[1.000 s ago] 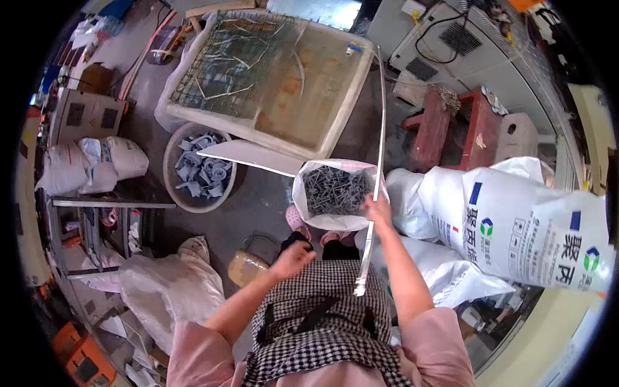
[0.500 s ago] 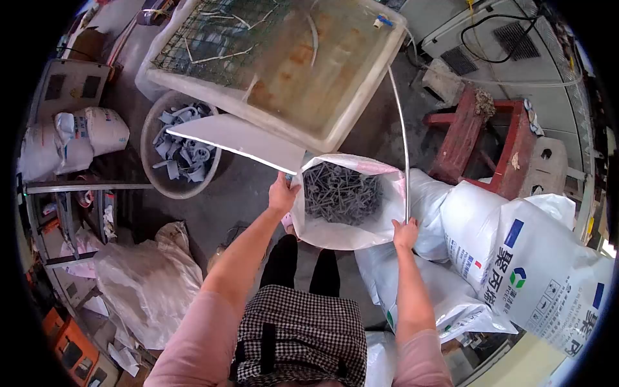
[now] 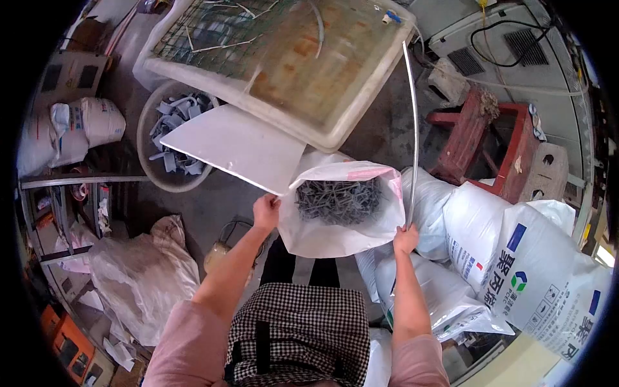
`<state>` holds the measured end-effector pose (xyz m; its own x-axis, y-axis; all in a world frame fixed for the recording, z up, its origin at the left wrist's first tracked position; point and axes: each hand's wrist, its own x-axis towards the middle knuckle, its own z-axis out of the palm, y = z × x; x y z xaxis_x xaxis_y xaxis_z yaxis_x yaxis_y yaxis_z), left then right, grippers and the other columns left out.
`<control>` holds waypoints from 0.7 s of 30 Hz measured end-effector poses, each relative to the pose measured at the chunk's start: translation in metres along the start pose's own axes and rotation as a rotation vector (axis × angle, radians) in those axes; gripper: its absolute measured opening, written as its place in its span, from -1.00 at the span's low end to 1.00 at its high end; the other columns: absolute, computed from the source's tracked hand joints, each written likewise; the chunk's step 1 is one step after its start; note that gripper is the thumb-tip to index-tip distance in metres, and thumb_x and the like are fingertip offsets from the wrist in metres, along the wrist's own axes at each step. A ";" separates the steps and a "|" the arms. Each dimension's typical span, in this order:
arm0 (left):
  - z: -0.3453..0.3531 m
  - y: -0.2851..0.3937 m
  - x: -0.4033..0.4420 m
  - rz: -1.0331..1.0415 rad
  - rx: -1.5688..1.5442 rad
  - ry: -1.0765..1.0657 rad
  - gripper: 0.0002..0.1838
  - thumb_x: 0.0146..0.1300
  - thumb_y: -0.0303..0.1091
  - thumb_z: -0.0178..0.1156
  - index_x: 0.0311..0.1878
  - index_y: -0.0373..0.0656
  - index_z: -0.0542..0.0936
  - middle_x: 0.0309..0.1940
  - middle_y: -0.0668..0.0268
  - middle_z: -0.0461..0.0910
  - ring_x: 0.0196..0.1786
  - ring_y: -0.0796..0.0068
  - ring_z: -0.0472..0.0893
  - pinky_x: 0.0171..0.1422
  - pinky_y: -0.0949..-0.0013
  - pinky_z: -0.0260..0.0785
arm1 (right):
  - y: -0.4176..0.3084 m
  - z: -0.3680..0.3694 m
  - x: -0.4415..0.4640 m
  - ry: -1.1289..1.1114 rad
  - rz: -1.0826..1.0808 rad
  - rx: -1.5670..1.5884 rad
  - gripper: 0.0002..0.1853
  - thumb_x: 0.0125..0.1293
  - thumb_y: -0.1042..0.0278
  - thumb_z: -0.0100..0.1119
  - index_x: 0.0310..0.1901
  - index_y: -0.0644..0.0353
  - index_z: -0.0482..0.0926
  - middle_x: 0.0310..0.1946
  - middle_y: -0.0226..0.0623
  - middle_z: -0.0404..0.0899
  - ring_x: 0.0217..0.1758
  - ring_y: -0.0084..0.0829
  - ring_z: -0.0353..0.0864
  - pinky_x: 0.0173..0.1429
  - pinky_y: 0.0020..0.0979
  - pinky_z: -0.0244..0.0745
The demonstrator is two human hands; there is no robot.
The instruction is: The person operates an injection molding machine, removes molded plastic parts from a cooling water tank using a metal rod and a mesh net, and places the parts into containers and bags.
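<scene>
Between my hands is a white woven sack (image 3: 322,242), its mouth open upward. Inside lies a heap of dark grey, thin plastic pieces (image 3: 342,201). My left hand (image 3: 266,213) is closed on the sack's left rim, right by the near corner of a white board (image 3: 238,145). The fingertips are partly hidden there. On the other side, my right hand (image 3: 405,239) pinches the right rim. A thin pale rod (image 3: 413,129) runs down to that hand; whether the fingers touch it I cannot tell.
Beyond the sack stands a large water tank (image 3: 316,138) with netting. A round tub (image 3: 143,138) of grey plastic parts is at left. Full white bags (image 3: 477,226) crowd the right, near a red metal frame (image 3: 458,142). Crumpled plastic sheeting (image 3: 142,277) lies lower left.
Both hands have come slightly nearer my body, the left one also further left. The sack's mouth is stretched wider and tilts differently. More of the white board's face shows.
</scene>
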<state>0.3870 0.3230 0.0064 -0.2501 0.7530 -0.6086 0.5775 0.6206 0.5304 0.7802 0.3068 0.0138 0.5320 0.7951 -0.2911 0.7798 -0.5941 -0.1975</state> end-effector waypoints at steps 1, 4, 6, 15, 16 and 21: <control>0.011 -0.036 0.010 0.034 -0.211 0.048 -0.75 0.02 -0.58 0.15 -0.17 -0.29 0.51 -0.49 0.25 0.54 -0.48 0.58 0.44 -0.36 0.45 0.30 | -0.001 0.000 0.000 0.021 -0.009 0.054 -0.77 -0.09 0.50 0.31 -0.49 0.28 0.39 -0.58 -0.10 0.47 -0.45 -0.06 0.51 -0.28 -0.11 0.35; 0.001 -0.044 0.014 0.121 -0.351 0.157 -0.71 -0.03 -0.54 0.19 -0.16 -0.22 0.50 -0.61 0.12 0.48 -0.57 0.29 0.47 -0.40 0.29 0.30 | -0.014 0.000 0.001 0.070 -0.021 0.133 -0.74 -0.14 0.52 0.34 -0.54 0.27 0.36 -0.58 -0.12 0.49 -0.44 -0.11 0.54 -0.30 -0.20 0.36; -0.018 -0.009 0.005 0.079 -0.309 0.160 -0.76 -0.05 -0.57 0.20 -0.24 -0.25 0.47 -0.64 0.12 0.44 -0.57 0.21 0.46 -0.42 0.24 0.28 | -0.034 -0.003 0.008 0.081 -0.046 0.146 -0.76 -0.09 0.49 0.32 -0.53 0.28 0.37 -0.58 -0.09 0.48 -0.46 -0.06 0.51 -0.32 -0.16 0.34; -0.028 0.008 -0.031 0.070 -0.183 0.056 -0.71 -0.07 -0.59 0.17 -0.20 -0.20 0.53 -0.62 0.12 0.43 -0.50 0.22 0.50 -0.37 0.25 0.32 | -0.078 -0.002 0.056 0.096 -0.206 0.028 -0.80 0.05 0.37 0.25 -0.44 0.31 0.47 -0.55 0.00 0.52 -0.44 0.01 0.52 -0.35 -0.08 0.35; -0.029 0.010 -0.033 0.071 -0.183 0.059 -0.71 -0.07 -0.59 0.17 -0.20 -0.20 0.53 -0.62 0.12 0.43 -0.50 0.22 0.50 -0.37 0.25 0.32 | -0.082 -0.003 0.060 0.085 -0.225 0.030 -0.80 0.03 0.38 0.27 -0.44 0.31 0.46 -0.56 -0.01 0.52 -0.45 0.01 0.52 -0.35 -0.08 0.35; -0.036 0.013 -0.023 -0.029 -0.088 -0.024 -0.60 -0.02 -0.59 0.18 -0.02 -0.21 0.50 -0.53 0.26 0.50 -0.44 0.56 0.45 -0.34 0.39 0.32 | -0.090 0.001 0.078 -0.025 -0.157 0.149 -0.78 -0.04 0.43 0.32 -0.45 0.32 0.45 -0.57 -0.04 0.51 -0.44 -0.03 0.54 -0.34 -0.12 0.37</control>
<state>0.3722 0.3216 0.0484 -0.2468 0.7294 -0.6380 0.4998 0.6599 0.5610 0.7515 0.4220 0.0080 0.3982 0.8770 -0.2689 0.7941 -0.4764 -0.3775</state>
